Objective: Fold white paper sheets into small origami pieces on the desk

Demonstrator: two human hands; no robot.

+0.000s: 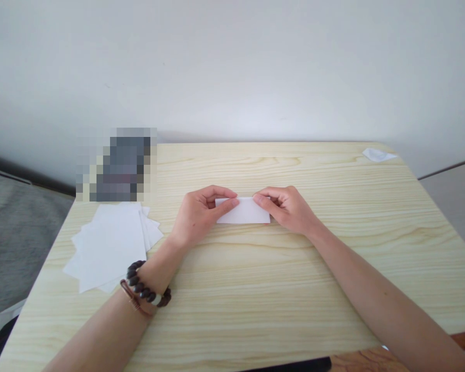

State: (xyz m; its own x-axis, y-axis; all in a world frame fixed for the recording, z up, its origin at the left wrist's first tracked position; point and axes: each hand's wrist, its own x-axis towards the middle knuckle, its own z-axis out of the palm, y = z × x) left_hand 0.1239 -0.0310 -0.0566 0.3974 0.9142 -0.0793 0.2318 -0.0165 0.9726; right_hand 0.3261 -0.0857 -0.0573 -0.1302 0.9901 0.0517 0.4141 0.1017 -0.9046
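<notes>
White paper rectangle (245,213), pinched at its far edge by the left hand (199,214) and right hand (289,207) (thumbs on the near face); loose sheets (112,238) lie left of the grip. Even thumb pressure likely keeps that edge straight.

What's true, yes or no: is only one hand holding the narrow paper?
No, the left hand and right hand both pinch the narrow paper.

A plain white paper (245,214) rectangle lies crosswise between the left hand (199,213) and right hand (289,209). Its far edge is pinched at the fingertips; its near edge shows below.
</notes>
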